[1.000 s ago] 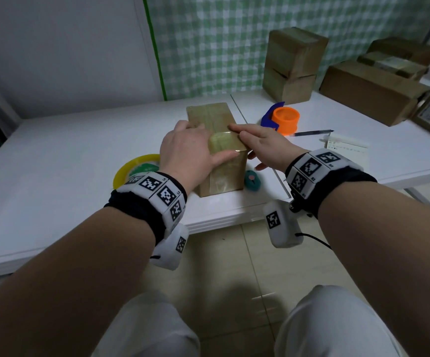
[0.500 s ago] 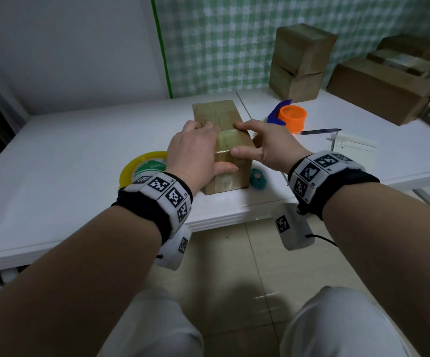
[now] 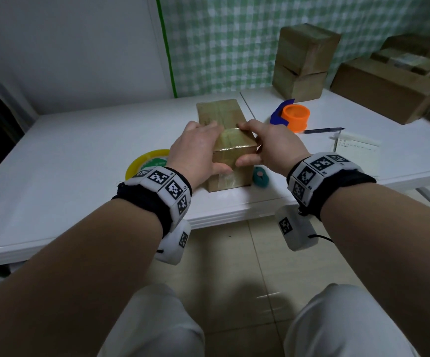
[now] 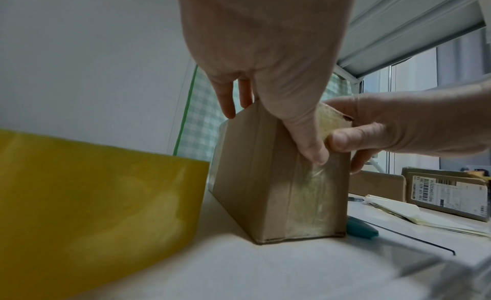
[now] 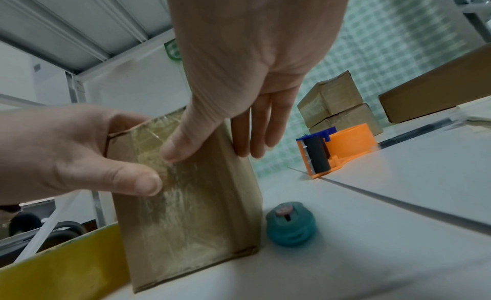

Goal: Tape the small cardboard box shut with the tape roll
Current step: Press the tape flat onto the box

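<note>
The small cardboard box [image 3: 230,143] lies lengthwise on the white table [image 3: 80,163], with clear tape along its top and down its near end face [image 4: 308,197]. My left hand [image 3: 206,150] wraps the near left corner, with fingers down the left side and thumb [image 4: 313,153] pressing the tape on the end face. My right hand [image 3: 262,144] holds the near right corner, its thumb [image 5: 172,151] also on the taped face and its fingers along the right side. The yellow tape roll [image 3: 147,162] lies flat just left of the box.
An orange and blue tape dispenser [image 3: 292,117] stands right of the box, with a pen [image 3: 322,130] and a paper note [image 3: 355,148] beyond it. A small teal cutter [image 3: 261,177] lies against the box's near right corner. Several bigger cardboard boxes [image 3: 304,60] stand at the back right.
Both hands slid from the box's top toward its near end. The thumbs came down onto the taped end face, and the right hand's fingers moved from the top to the right side.
</note>
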A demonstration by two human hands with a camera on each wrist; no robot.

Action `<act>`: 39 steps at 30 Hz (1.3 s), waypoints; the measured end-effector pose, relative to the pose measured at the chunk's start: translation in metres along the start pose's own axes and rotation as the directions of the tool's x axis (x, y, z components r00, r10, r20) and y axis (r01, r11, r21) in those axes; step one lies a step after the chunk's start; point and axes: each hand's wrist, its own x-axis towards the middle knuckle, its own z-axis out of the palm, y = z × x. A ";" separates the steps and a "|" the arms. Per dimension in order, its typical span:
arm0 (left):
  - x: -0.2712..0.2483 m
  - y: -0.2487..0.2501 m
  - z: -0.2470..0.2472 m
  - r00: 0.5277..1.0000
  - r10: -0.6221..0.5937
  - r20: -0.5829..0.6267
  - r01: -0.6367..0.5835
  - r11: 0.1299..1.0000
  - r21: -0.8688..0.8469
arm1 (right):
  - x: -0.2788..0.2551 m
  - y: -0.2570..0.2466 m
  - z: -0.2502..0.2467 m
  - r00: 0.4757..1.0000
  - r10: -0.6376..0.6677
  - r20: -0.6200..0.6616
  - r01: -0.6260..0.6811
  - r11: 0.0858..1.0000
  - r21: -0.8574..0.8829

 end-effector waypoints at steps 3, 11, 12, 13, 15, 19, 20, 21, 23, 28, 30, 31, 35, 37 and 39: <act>-0.002 0.000 -0.002 1.000 0.008 0.018 -0.008 1.000 0.009 | -0.003 -0.002 -0.005 0.998 0.002 0.071 0.012 0.982 -0.187; -0.001 0.008 -0.002 0.996 0.076 0.056 -0.087 0.969 0.231 | -0.012 -0.023 -0.012 0.989 -0.111 0.096 0.145 0.835 -0.531; 0.001 0.009 -0.002 0.995 0.077 0.059 -0.089 0.965 0.247 | -0.012 -0.025 -0.012 0.989 -0.106 0.102 0.145 0.815 -0.561; 0.002 0.010 -0.002 0.995 0.076 0.066 -0.090 0.962 0.256 | -0.011 -0.027 -0.012 0.989 -0.097 0.109 0.143 0.798 -0.586; 0.003 0.011 -0.003 0.995 0.065 0.081 -0.083 0.963 0.255 | -0.009 -0.031 -0.012 0.989 -0.074 0.127 0.137 0.774 -0.619; 0.004 0.015 -0.005 0.993 0.054 0.104 -0.076 0.973 0.219 | -0.002 -0.037 -0.011 0.984 0.003 0.178 0.113 0.760 -0.640; 0.005 0.015 -0.006 0.993 0.054 0.107 -0.077 0.972 0.222 | -0.001 -0.038 -0.011 0.983 0.014 0.183 0.108 0.762 -0.638; 0.005 0.016 -0.008 0.993 0.050 0.111 -0.074 0.972 0.224 | -0.001 -0.039 -0.011 0.983 0.023 0.184 0.101 0.765 -0.636; 0.004 0.016 -0.012 0.992 0.038 0.122 -0.065 0.974 0.218 | 0.000 -0.040 -0.011 0.983 0.034 0.178 0.087 0.773 -0.628; 0.004 0.013 -0.016 0.988 0.031 0.153 -0.058 0.983 0.176 | 0.003 -0.043 -0.012 0.980 0.070 0.188 0.063 0.781 -0.621; 0.005 0.010 -0.017 0.986 0.023 0.168 -0.050 0.986 0.160 | 0.003 -0.044 -0.013 0.978 0.081 0.193 0.058 0.780 -0.622; 0.005 0.009 -0.018 0.984 0.022 0.175 -0.049 0.987 0.151 | 0.003 -0.044 -0.013 0.977 0.085 0.195 0.056 0.782 -0.621; 0.002 0.005 -0.020 0.984 0.037 0.175 -0.055 0.993 0.103 | 0.003 -0.048 -0.015 0.973 0.122 0.194 0.026 0.784 -0.620; 0.001 0.003 -0.021 0.984 0.051 0.170 -0.067 0.994 0.091 | 0.003 -0.051 -0.015 0.968 0.150 0.199 0.010 0.773 -0.634; 0.000 0.000 -0.024 0.984 0.068 0.167 -0.082 0.994 0.074 | 0.003 -0.056 -0.015 0.963 0.180 0.202 -0.005 0.760 -0.650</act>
